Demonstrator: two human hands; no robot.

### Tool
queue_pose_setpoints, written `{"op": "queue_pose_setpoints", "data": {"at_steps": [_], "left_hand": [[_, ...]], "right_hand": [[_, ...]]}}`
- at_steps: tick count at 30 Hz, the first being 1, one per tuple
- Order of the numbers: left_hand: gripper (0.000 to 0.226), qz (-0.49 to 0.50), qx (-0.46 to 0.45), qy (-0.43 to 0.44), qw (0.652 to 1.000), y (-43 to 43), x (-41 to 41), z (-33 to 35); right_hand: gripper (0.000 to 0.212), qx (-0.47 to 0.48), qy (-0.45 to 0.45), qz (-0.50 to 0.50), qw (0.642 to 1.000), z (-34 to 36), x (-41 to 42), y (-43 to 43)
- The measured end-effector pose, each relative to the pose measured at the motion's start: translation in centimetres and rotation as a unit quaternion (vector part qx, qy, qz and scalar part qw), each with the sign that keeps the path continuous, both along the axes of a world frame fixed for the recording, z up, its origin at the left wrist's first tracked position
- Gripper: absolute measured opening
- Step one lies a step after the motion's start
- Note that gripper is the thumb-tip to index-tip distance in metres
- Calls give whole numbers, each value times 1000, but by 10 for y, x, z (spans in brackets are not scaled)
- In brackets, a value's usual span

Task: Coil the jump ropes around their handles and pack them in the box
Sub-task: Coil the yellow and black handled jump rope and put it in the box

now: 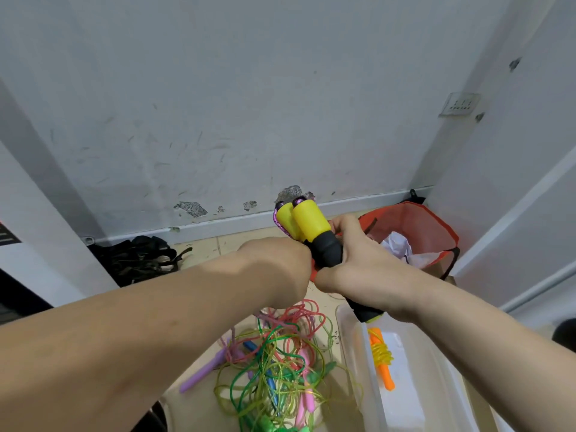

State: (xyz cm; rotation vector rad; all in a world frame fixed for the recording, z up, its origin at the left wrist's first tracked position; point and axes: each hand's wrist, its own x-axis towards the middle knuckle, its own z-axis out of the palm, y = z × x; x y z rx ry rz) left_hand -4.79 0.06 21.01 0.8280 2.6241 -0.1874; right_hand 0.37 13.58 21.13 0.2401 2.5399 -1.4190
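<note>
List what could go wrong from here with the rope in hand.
1. The right hand grips both handles side by side; if they slip apart, any coil may loosen.
2. The purple rope shows only at the handle tops; a hidden tail could snag in the pile below.
3. The box lies just under the handles' lower end and could be knocked.

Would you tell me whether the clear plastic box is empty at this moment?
No, the clear plastic box holds one orange-handled jump rope wrapped in its yellow cord.
</note>
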Motion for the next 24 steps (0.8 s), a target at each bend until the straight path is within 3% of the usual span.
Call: {"op": "queue_pose_setpoints", "data": {"at_steps": [5, 10, 16, 24], "left_hand": [[11, -15, -22, 0, 1000, -4, -2, -4], [22, -49, -18, 11, 999, -5, 1, -5], [22, -79, -27, 23, 996, -3, 0, -9], [11, -45, 80, 59, 994, -13, -19, -20]], "right_hand": [[36, 87, 19, 79, 993, 7, 5, 1], [23, 75, -11, 42, 996, -3, 4, 2], [23, 21, -34, 0, 999, -3, 5, 1], [31, -88, -25, 3, 996, -3, 3, 7]]}}
